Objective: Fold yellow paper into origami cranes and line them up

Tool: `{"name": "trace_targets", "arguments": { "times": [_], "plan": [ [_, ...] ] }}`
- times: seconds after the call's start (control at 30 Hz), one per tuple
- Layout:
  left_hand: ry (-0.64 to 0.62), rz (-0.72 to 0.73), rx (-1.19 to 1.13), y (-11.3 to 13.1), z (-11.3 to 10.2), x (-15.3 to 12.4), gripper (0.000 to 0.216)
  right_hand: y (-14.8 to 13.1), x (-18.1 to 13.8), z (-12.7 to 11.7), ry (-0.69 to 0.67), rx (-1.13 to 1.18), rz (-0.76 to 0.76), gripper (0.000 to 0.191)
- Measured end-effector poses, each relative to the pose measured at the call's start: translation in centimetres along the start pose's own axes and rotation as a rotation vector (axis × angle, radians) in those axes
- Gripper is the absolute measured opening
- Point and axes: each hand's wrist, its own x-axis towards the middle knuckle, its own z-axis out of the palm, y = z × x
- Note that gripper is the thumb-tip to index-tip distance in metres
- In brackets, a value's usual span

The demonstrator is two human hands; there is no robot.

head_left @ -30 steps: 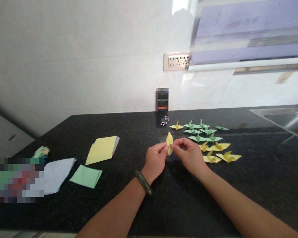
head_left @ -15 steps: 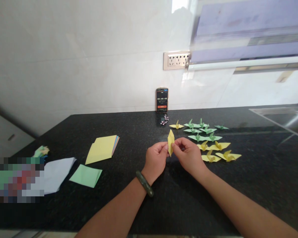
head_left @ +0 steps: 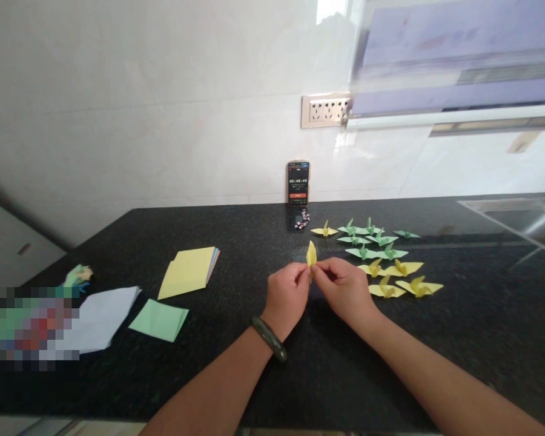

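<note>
A narrow piece of folded yellow origami paper (head_left: 311,253) stands upright between my two hands, its pointed end up. My left hand (head_left: 289,297), with a dark green bangle (head_left: 269,339) on the wrist, pinches its lower left side. From the other side, the thumb and fingers of my right hand (head_left: 343,289) grip the lower part too. The fingertips hide the paper's bottom. Just right of my right hand sit several yellow paper cranes (head_left: 400,267), and behind them several green paper cranes (head_left: 355,253). One more yellow crane (head_left: 324,231) lies farther back.
A phone (head_left: 298,183) showing a timer leans on the wall, with a beaded strap (head_left: 303,219) before it. Yellow paper sheets (head_left: 188,272), green paper (head_left: 160,321) and white paper (head_left: 106,318) lie left on the black counter (head_left: 236,363). A sink (head_left: 527,215) is far right.
The folded yellow paper has turned narrower to view, and both hands' fingertips have come closer together at its lower part. The timer has gone on by one second.
</note>
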Motion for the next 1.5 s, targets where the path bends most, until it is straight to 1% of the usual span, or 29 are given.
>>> {"name": "trace_targets", "arguments": {
  "times": [0.13, 0.4, 0.67, 0.8, 1.27, 1.5],
  "plan": [
    [-0.015, 0.112, 0.100, 0.29, -0.29, 0.09, 0.024, 0.04, 0.06, -0.05, -0.035, -0.017, -0.061, 0.024],
    [0.012, 0.185, 0.052, 0.21, -0.37, 0.28, 0.022, 0.25, 0.13, -0.17, -0.039, -0.019, -0.074, 0.023],
    [0.024, 0.086, 0.094, 0.38, -0.41, 0.38, 0.015, 0.10, 0.32, -0.19, -0.063, -0.005, -0.105, 0.020],
    [0.027, 0.067, 0.089, 0.25, -0.33, 0.31, 0.015, 0.01, 0.33, -0.34, -0.074, -0.003, -0.112, 0.021],
    [-0.005, -0.001, 0.015, 0.09, 0.12, 0.16, 0.014, 0.30, 0.35, -0.08, -0.050, -0.007, -0.025, 0.011],
    [-0.011, -0.009, -0.029, 0.28, 0.00, 0.12, 0.013, 0.40, 0.24, -0.14, -0.027, 0.047, 0.008, 0.010]
  ]
}}
